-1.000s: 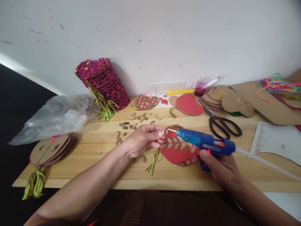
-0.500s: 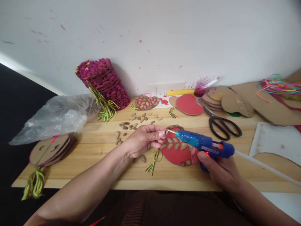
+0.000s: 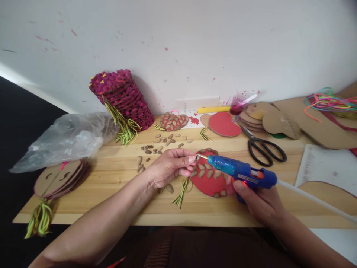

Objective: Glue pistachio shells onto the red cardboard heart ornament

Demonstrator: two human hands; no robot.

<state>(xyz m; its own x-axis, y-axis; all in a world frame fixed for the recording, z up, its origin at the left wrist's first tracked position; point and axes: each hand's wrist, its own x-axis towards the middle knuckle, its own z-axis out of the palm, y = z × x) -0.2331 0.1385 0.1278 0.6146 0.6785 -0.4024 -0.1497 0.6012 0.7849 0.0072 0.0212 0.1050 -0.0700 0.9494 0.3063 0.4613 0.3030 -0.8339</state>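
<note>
Between the thumb and fingers of my left hand (image 3: 174, 166) is a small brown nutshell (image 3: 197, 158), pinched at its edge. My right hand (image 3: 260, 203) grips a blue hot glue gun (image 3: 242, 172) with a red light lit and a white glue stick out of its back. The gun's metal nozzle meets the nutshell or stops right at it. Below both lies a red cardboard shape (image 3: 205, 188) with rows of shells on it, partly covered by the gun and my hands. A green yarn tassel (image 3: 181, 195) hangs from its left side.
Loose shells (image 3: 152, 150) lie scattered left of centre. Black scissors (image 3: 263, 147) rest to the right, near cardboard pieces (image 3: 312, 119). A plastic bag (image 3: 64, 139), a tall stack of magenta shell-covered pieces (image 3: 128, 100) and plain cardboard ovals (image 3: 60, 178) stand at left. Behind is a red cutout (image 3: 224, 124).
The glue gun has shifted very slightly left, its nozzle staying at the nutshell. My left hand keeps its pinch almost unmoved.
</note>
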